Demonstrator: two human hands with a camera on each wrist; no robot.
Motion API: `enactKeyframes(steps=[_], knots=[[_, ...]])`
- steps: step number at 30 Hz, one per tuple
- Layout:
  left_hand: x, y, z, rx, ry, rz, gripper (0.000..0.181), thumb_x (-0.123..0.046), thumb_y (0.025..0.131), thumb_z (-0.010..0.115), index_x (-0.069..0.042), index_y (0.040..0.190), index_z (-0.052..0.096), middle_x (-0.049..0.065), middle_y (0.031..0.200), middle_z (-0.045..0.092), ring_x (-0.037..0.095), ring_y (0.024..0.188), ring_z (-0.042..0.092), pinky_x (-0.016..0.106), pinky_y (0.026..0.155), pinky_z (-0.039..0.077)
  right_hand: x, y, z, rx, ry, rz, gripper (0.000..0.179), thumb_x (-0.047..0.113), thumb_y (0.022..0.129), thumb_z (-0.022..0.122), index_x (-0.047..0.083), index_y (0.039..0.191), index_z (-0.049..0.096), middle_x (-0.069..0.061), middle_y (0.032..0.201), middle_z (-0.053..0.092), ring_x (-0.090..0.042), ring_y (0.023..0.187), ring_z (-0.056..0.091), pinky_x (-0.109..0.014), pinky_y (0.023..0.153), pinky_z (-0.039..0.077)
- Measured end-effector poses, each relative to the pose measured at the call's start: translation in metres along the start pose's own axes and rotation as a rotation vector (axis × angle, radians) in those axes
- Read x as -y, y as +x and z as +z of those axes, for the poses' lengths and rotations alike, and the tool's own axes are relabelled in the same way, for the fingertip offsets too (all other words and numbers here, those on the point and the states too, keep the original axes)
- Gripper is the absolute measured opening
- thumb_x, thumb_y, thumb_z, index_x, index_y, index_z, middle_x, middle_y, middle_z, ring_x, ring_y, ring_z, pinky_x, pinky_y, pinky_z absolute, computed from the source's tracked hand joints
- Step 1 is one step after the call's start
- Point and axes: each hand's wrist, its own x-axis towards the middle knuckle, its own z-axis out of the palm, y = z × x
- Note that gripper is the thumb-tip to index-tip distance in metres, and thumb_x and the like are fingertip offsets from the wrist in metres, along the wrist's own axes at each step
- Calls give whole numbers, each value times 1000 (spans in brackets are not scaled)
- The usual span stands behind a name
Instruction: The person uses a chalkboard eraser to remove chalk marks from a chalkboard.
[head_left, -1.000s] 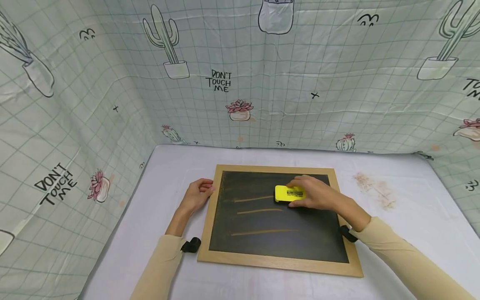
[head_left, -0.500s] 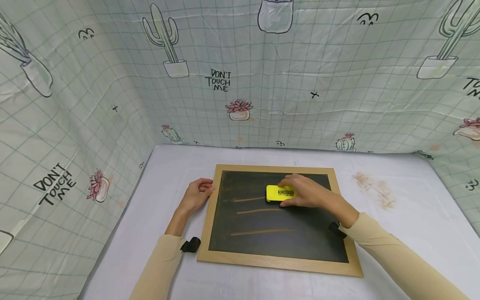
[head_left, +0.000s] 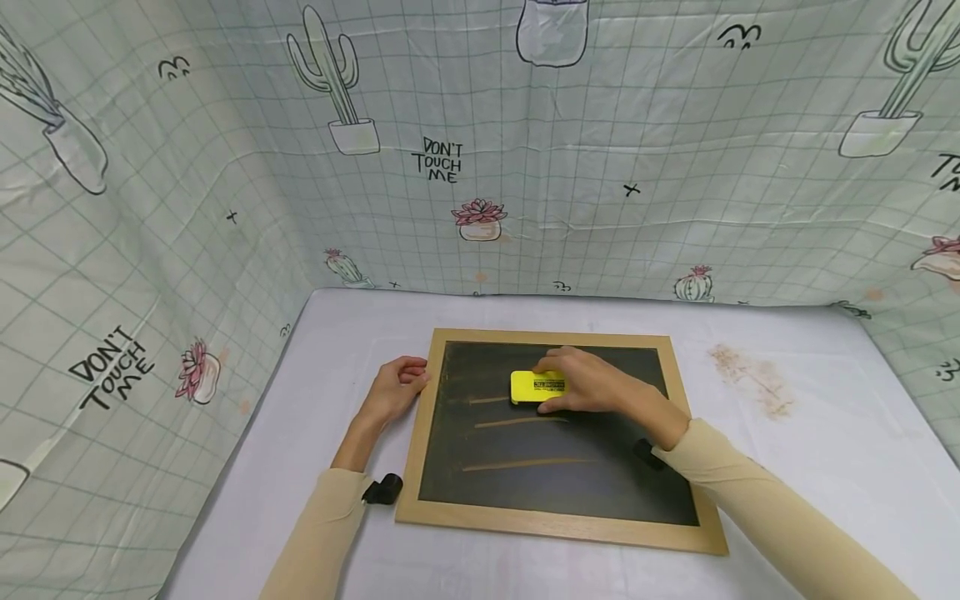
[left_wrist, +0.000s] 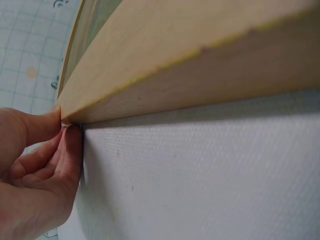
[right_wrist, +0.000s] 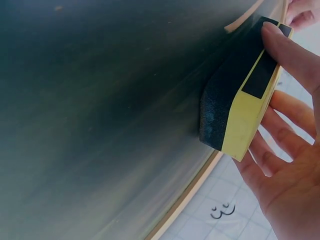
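Observation:
A yellow eraser with a dark felt underside (head_left: 525, 387) lies against the dark chalkboard (head_left: 570, 483), gripped by my right hand (head_left: 588, 383). In the right wrist view the thumb presses one long side of the eraser (right_wrist: 242, 122), while the fingers wrap the opposite side. My left hand (head_left: 390, 392) holds the left edge of the board's wooden frame. Its thumb meets the frame's edge (left_wrist: 125, 65) in the left wrist view, with curled fingertips just beneath. Several tan chalk strokes cross the board; the top stroke (head_left: 487, 401) runs up to the eraser, which covers its right end.
The board lies on a white-covered table (head_left: 360, 325). A brownish smudge (head_left: 750, 379) marks the cloth to the right of the board. Behind and to the left hangs a checked curtain (head_left: 562, 150) with cactus drawings. A black wrist camera (head_left: 382, 489) sits beside the frame's left edge.
My right hand has slid the eraser leftward along the top chalk stroke, so less of that stroke shows. The left hand and the board have stayed in place.

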Motion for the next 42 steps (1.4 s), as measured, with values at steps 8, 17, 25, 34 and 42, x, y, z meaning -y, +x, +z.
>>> enactKeyframes(steps=[8,17,25,34,42], knots=[[0,0,0,2,3,4,29,-4,101,63,10,127,62,21,111,64,27,96,61,24,75,47,8,11,3,2,1,-34,56,34,84,88,1,124,70,-13,118,67,-22,97,60,-42,86,52],[1,0,0,3,10,0,29,-5,101,64,9,127,62,19,110,64,27,96,61,24,76,47,20,25,7,40,11,-22,57,35,85,86,1,128,68,-14,124,66,-25,104,59,-44,91,52],[0,0,1,-2,7,-3,29,-4,101,64,9,127,62,20,110,65,26,96,62,23,76,47,31,39,10,51,-1,-59,58,34,86,86,1,129,67,-14,123,66,-25,103,60,-43,91,51],[-2,0,1,5,16,-20,32,-7,101,64,8,129,61,19,113,64,27,99,61,28,80,48,42,57,17,73,-16,-111,57,35,86,85,1,129,68,-11,116,66,-19,93,57,-37,85,51],[-2,-2,0,5,20,-33,33,-7,102,64,7,131,61,20,115,64,28,100,61,31,84,50,56,67,19,93,-7,-127,56,34,87,85,1,128,68,-12,118,67,-21,96,58,-38,89,52]])
